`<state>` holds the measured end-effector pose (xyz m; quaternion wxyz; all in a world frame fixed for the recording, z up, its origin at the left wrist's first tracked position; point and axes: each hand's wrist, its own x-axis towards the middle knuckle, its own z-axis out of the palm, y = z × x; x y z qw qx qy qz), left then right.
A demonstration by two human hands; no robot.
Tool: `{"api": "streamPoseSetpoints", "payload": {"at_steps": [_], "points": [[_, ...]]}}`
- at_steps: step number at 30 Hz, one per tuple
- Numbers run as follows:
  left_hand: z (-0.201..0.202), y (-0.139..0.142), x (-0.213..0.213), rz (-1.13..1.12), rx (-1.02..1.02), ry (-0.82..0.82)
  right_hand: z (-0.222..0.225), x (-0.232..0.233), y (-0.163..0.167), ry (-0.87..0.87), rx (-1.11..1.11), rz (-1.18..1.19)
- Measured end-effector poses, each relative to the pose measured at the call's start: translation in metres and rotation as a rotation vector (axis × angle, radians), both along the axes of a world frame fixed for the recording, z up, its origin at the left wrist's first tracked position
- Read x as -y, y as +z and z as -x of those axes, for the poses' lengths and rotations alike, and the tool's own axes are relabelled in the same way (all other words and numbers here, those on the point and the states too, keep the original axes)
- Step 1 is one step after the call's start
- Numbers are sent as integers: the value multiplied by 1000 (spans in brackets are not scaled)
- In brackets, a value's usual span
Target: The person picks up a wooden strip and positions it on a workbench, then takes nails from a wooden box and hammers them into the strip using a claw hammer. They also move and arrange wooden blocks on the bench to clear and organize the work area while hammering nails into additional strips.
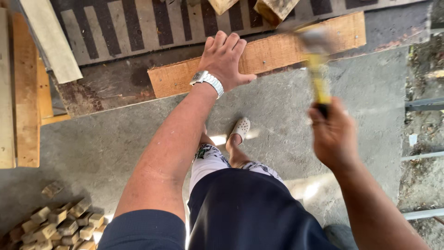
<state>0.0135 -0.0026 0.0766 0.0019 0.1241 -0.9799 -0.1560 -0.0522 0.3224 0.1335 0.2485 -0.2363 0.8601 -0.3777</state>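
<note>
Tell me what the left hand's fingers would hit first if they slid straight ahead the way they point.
Probably nothing soon: the left hand lies flat on the wooden plank, fingers pointing past its far edge toward the striped mat.

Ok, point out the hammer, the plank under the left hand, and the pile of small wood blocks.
hammer [319, 76], head view, yellow handle.
plank [277, 48], head view, top face.
wood blocks [60, 227], head view, middle of the pile.
</note>
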Motion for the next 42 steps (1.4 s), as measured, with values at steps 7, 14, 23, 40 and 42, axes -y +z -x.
{"api": "streamPoseSetpoints", "payload": {"at_steps": [7, 14, 23, 40, 42], "points": [[5, 4, -3, -33, 34, 12, 8, 19, 8, 232, -245, -356], [4, 1, -3, -52, 65, 8, 2, 21, 33, -92, -93, 426], [9, 6, -4, -30, 68, -3, -2, 13, 31, -14, -70, 284], [14, 21, 18, -70, -26, 11, -19, 56, -9, 8, 21, -571], [12, 19, 20, -67, -37, 5, -21, 49, -28, -18, 53, -553]]}}
